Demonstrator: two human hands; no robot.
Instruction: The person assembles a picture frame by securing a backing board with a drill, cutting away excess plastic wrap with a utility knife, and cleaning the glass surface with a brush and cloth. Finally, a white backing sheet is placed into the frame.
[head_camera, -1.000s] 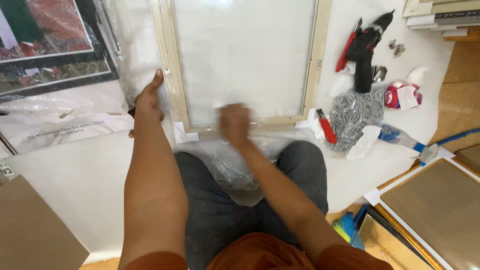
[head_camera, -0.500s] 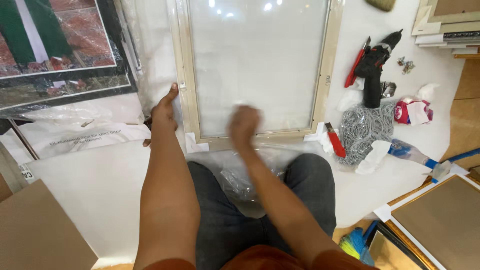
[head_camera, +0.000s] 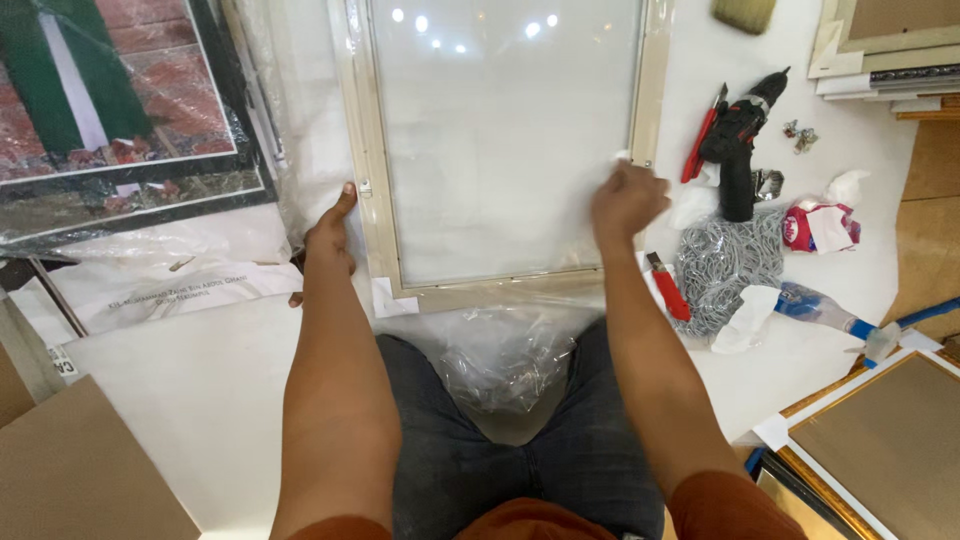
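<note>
Left hand (head_camera: 328, 238) presses flat on the pale wooden frame (head_camera: 365, 170) at 9 o'clock, right hand (head_camera: 627, 198) bunched on a white cloth (head_camera: 622, 158) at 3 o'clock; glass pane (head_camera: 500, 140) looks fragile, slippery, so grip the rails.

Bright, even overhead light; 6 small lamp glints glare on the far glass pane (head_camera: 500, 130). The right hand (head_camera: 627, 198) is motion-blurred; shadows faint.

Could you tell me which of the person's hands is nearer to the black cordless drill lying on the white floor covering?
Right. The right hand is at the pale wooden frame's right edge, just left of the black cordless drill. The left hand rests on the frame's far left edge.
</note>
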